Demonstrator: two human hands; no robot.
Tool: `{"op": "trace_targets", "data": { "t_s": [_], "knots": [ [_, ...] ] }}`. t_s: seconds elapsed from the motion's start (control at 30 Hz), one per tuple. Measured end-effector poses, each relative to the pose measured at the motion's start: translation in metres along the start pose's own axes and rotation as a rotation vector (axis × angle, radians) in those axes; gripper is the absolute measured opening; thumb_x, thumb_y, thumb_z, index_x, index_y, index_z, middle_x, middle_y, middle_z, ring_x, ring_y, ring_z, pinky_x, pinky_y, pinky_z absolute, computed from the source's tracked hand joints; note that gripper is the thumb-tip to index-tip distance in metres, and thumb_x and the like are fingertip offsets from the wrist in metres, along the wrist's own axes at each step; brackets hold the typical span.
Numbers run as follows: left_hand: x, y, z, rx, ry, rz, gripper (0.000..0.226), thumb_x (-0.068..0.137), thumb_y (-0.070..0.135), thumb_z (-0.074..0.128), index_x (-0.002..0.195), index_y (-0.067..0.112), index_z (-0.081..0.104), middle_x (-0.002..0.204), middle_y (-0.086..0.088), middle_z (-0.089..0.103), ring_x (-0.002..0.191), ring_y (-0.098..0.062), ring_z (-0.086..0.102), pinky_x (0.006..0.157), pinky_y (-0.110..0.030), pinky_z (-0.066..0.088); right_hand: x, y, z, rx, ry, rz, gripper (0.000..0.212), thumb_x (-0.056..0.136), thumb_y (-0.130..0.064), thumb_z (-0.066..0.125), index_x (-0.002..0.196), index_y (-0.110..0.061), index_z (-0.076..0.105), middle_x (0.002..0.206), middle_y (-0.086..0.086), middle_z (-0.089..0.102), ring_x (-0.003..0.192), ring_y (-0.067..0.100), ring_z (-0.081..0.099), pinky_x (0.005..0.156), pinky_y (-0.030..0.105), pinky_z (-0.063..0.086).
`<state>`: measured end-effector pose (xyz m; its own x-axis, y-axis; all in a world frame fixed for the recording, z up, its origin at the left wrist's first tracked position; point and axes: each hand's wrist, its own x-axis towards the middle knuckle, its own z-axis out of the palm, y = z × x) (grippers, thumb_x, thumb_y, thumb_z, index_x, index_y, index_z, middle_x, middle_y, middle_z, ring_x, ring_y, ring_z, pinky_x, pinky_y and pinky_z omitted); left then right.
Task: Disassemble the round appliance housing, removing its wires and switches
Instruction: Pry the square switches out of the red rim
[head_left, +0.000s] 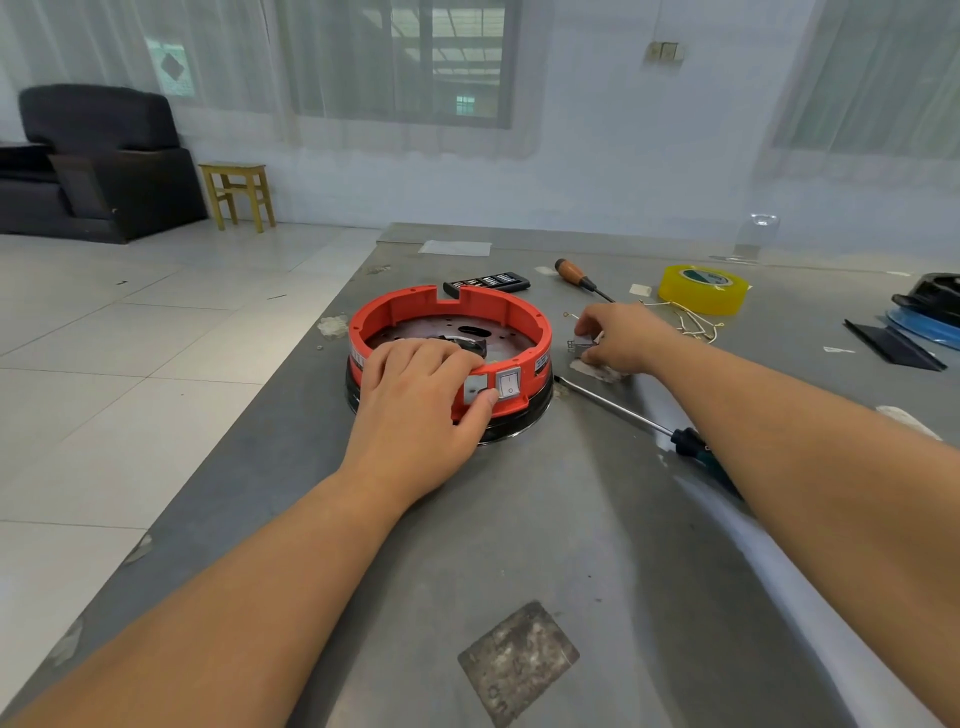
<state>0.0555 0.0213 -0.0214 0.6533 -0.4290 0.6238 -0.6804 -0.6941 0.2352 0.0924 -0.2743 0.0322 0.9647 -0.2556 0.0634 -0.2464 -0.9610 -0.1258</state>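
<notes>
Grey metal table (519, 519) carries everything, with the round red housing (450, 353) sitting on a black base near its left edge. Left hand (421, 410) grips the housing's near rim, fingers curled inside and thumb pressed beside a white rocker switch (508, 383) still in its wall. Right hand (621, 338) pinches a small grey switch part (581, 344) just right of the housing. Yellow tape roll (704, 288), a dark-handled screwdriver (649, 423) and loose wires (691, 325) (pale, tangled) lie nearby.

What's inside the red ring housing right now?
Inside the red housing: a metal plate with a dark slot, plus a black part. The left hand covers the near side.
</notes>
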Motion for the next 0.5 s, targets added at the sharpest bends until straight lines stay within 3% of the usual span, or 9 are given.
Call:
{"op": "trace_targets", "data": {
  "t_s": [0.13, 0.3, 0.4, 0.5],
  "knots": [
    [0.000, 0.000, -0.001, -0.006, 0.002, 0.009, 0.039, 0.098, 0.050, 0.058, 0.129, 0.028, 0.067, 0.128, 0.004, 0.067, 0.129, -0.024, 0.053, 0.114, -0.044, 0.028, -0.017, -0.004, -0.004, 0.034, 0.042, -0.035, 0.049, 0.093, -0.034, 0.071, 0.138, -0.023, 0.055, 0.142, 0.002, 0.059, 0.126, 0.026, 0.056, 0.106, 0.045, 0.048],
    [-0.001, 0.001, -0.003, -0.014, 0.009, 0.007, 0.038, 0.100, 0.051, 0.061, 0.131, 0.030, 0.068, 0.128, 0.005, 0.068, 0.130, -0.023, 0.053, 0.115, -0.043, 0.027, -0.065, -0.004, -0.014, 0.018, 0.019, -0.050, 0.037, 0.096, -0.046, 0.062, 0.126, -0.025, 0.064, 0.129, 0.002, 0.066, 0.115, 0.025, 0.060, 0.099, 0.043, 0.052],
    [-0.002, 0.004, -0.005, -0.014, 0.024, -0.011, 0.038, 0.100, 0.055, 0.061, 0.125, 0.028, 0.071, 0.122, 0.004, 0.070, 0.126, -0.023, 0.055, 0.116, -0.043, 0.026, -0.104, 0.000, -0.012, -0.070, 0.018, 0.029, 0.030, 0.096, -0.056, 0.051, 0.111, -0.032, 0.063, 0.119, 0.001, 0.067, 0.105, 0.025, 0.060, 0.083, 0.038, 0.052],
    [-0.003, 0.005, -0.008, 0.003, 0.030, -0.045, 0.038, 0.100, 0.058, 0.059, 0.118, 0.027, 0.073, 0.116, 0.004, 0.072, 0.122, -0.023, 0.057, 0.120, -0.047, 0.023, -0.143, 0.003, 0.004, -0.273, 0.150, 0.091, 0.046, 0.099, -0.063, 0.033, 0.111, -0.031, 0.063, 0.114, 0.001, 0.065, 0.105, 0.028, 0.064, 0.070, 0.038, 0.043]
  ]
}}
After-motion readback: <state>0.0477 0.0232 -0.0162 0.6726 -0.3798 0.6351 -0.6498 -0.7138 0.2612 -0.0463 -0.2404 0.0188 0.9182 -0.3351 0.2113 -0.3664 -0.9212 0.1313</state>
